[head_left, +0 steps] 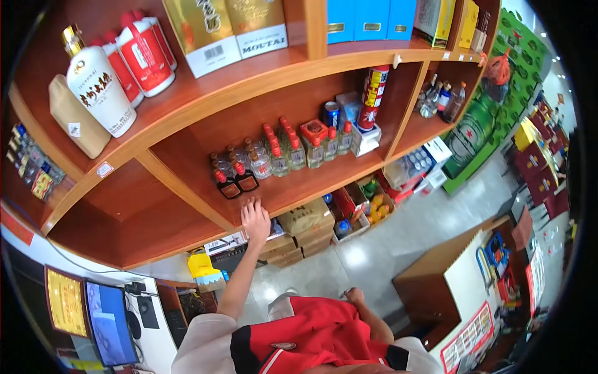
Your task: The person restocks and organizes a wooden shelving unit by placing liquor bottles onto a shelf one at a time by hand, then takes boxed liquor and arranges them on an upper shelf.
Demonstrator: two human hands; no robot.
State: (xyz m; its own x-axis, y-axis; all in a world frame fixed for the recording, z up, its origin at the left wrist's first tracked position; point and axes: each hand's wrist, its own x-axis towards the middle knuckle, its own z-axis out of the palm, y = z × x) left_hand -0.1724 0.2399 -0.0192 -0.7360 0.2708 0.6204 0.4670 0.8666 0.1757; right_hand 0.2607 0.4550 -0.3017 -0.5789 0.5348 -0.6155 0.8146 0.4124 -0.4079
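My left hand [255, 218] rests on the front edge of the middle wooden shelf [299, 194], fingers spread, holding nothing. Just beyond its fingertips stand two small dark bottles with red caps [246, 177]. Behind and to their right are several clear bottles with red caps [296, 153], a red box [313, 129] and a blue can [331, 115]. Low at my right side is my right hand [354, 295], its fingers curled around a small dark thing that I cannot make out.
White [99, 93] and red-and-white bottles [146, 59] and gold boxes [202, 31] stand on the upper shelf. Cartons [311, 234] sit below. At lower left are monitors [111, 321]; a brown-sided counter [430, 283] is at right.
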